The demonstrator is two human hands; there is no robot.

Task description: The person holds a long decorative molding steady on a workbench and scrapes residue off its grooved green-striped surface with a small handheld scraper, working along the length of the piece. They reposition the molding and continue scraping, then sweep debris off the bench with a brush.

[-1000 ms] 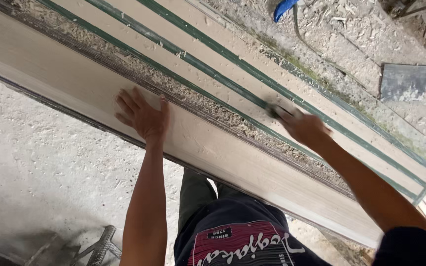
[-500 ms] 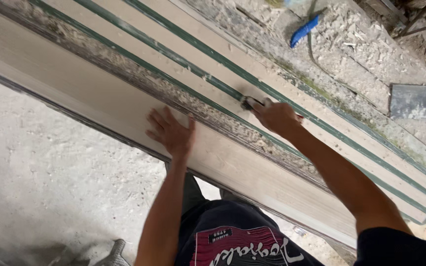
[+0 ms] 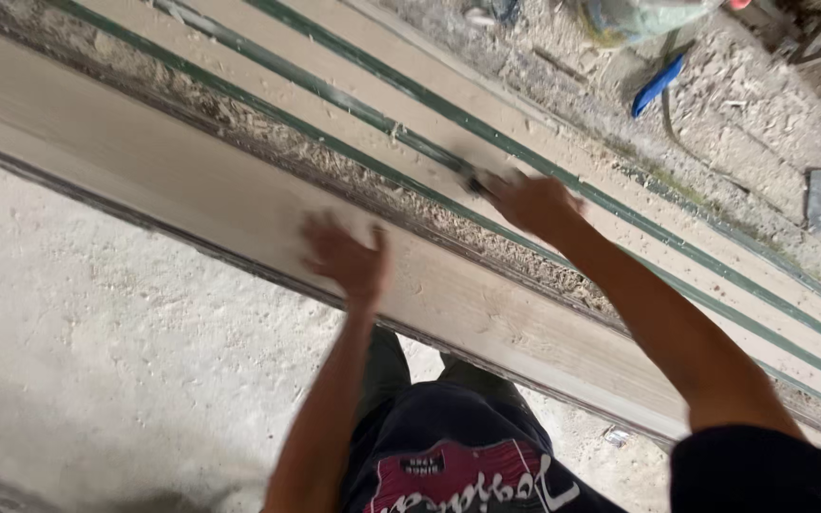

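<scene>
Right hand (image 3: 536,204) is clamped around a small dark tool (image 3: 472,180), centre frame, its tip on the green-edged strip (image 3: 353,100). Left hand (image 3: 344,258) presses open-palmed on the long pale board (image 3: 192,190). Best kept flat, strokes following the strip's line.

Bare forearms, dark short sleeve, dark shorts w/ red-white print.

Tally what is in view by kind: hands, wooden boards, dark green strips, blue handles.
Hands: 2, the left hand flat on the board, the right hand gripping a small dark tool
Long pale wooden board: 1
Dark green strips: 3
Blue plastic handle: 1
Total: 7
</scene>
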